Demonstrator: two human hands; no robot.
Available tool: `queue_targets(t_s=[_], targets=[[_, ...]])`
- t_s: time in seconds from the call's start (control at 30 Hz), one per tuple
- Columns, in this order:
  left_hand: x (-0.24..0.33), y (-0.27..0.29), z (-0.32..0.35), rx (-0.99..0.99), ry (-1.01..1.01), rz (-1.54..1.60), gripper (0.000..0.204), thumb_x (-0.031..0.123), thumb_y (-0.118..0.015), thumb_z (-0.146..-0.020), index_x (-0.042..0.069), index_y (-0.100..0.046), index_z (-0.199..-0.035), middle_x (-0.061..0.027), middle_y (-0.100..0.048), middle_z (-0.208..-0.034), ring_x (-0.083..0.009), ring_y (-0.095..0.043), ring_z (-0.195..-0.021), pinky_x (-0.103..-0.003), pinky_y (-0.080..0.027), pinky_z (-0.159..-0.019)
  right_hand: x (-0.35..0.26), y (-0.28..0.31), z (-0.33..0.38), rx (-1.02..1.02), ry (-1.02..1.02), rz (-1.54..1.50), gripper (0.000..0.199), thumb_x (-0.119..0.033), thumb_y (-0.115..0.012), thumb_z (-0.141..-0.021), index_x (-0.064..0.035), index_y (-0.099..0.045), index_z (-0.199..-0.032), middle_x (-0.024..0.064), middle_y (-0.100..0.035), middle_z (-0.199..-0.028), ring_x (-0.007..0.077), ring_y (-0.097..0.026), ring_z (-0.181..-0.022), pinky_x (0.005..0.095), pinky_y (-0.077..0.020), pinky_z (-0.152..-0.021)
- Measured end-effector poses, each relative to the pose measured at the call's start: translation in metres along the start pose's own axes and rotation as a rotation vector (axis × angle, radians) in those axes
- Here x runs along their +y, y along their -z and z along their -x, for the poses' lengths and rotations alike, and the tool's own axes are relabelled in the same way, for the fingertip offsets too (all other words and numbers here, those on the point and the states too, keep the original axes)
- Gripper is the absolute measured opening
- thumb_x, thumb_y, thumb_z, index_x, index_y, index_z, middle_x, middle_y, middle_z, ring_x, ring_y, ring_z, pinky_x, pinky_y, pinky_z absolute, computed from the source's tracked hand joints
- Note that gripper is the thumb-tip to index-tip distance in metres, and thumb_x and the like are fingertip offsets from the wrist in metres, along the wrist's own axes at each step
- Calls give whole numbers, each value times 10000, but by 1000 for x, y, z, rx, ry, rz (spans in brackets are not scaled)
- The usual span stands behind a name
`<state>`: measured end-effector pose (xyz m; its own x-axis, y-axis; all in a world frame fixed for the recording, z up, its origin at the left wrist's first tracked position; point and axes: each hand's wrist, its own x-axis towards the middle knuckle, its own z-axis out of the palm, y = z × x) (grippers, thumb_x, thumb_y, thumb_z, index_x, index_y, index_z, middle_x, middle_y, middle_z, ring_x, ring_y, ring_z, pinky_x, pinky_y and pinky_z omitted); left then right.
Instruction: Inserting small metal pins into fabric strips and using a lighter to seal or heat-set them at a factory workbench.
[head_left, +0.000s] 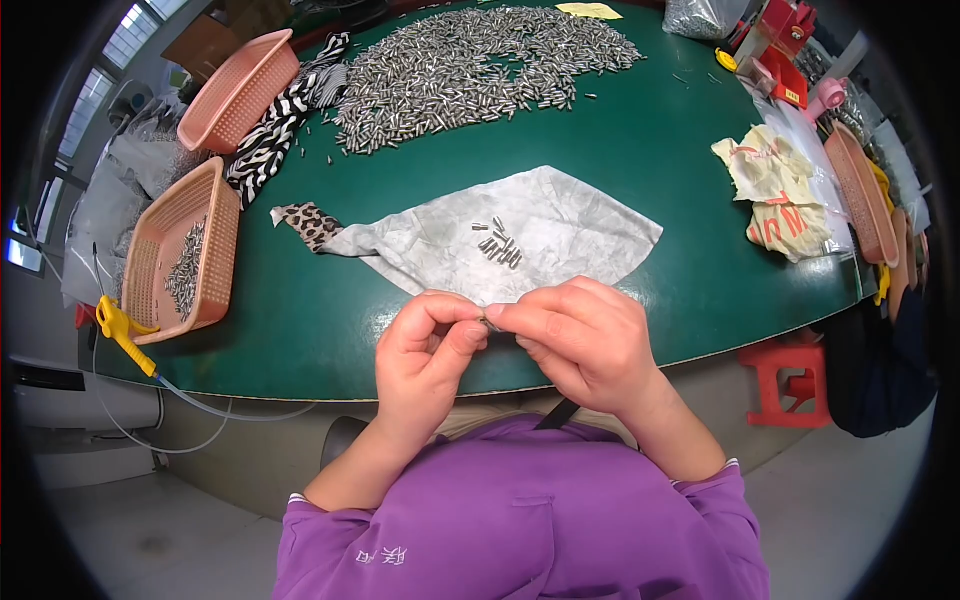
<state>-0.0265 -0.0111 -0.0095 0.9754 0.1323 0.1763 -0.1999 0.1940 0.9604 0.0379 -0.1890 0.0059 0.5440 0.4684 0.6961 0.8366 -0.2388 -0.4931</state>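
Observation:
My left hand (pixel 422 345) and my right hand (pixel 588 335) meet fingertip to fingertip at the near edge of a grey-white cloth (pixel 590 215). Both are closed in a pinch on one small metal pin (pixel 485 319), of which only a sliver shows between the fingers. Just beyond them, several short silvery metal pins (pixel 500 250) lie in a loose group on the cloth. A large heap of similar pins (pixel 440 90) spreads over the far part of the green table (pixel 660 130).
Pink baskets (pixel 225 245) stand at the left, the nearer one holding metal pins. A yellow air gun (pixel 122 332) with a hose hangs by the left edge. Crumpled yellowish plastic (pixel 785 190) lies at the right. Below is a red stool (pixel 785 385).

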Motion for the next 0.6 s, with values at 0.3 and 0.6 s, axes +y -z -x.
queue_targets(t_s=[0.3,0.6], targets=[[0,3,-2,-59,-8,-192,60,43,-638,-953,-3,-615,-984,-39,-640,-904,-89,-595,-799,-221,-500,-739,2,0,-1,13,66,134,339,-41,-724,-718,-127,-738,-1045,24,-669,-839,192,-606,-663,304,-468,-560],[1,0,-1,-6,21,12,72,33,-645,-946,-8,-611,-995,-33,-643,-923,-84,-597,-807,-219,-505,-749,1,0,1,27,25,0,321,-22,-713,-727,-96,-735,-1038,35,-676,-824,197,-614,-650,306,-463,-552]])
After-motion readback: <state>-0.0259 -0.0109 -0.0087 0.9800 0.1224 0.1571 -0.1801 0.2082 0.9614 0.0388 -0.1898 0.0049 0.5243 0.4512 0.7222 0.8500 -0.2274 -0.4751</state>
